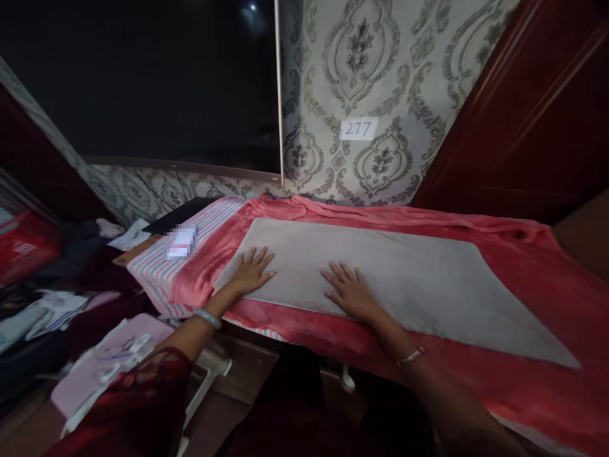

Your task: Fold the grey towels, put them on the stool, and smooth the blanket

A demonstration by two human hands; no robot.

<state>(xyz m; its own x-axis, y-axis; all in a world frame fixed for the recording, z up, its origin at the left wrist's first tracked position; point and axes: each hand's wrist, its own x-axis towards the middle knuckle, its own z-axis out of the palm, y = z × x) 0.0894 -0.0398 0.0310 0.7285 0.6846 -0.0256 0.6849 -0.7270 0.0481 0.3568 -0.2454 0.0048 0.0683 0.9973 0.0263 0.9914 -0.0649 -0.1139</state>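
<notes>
Here are both hands, down on the grey mat (404, 273), which lies spread on the red blanket (537, 285). The left hand (252, 273) is flat near the mat's left end, fingers fanned; the right hand (352, 293) is flat by the near edge, left of the middle, its fingers spread too. Both press on the cloth surface, gripping nothing. 1 bracelet (208, 317) circles the left wrist, 1 bangle (412, 357) the right.

Around them, the blanket bunches along the wall (361, 44) and at the mat's left end, next to a striped cloth (159, 270) bearing a small pixelated item (181, 242). Above, a big TV (143, 82) and a paper (359, 129) reading 277. The mat's top is clear apart from the 2 hands.

Over on the left, clothes (47, 317) pile up beside a red bag (28, 247), contents impossible to tell; nearer, a pink board (85, 384).
</notes>
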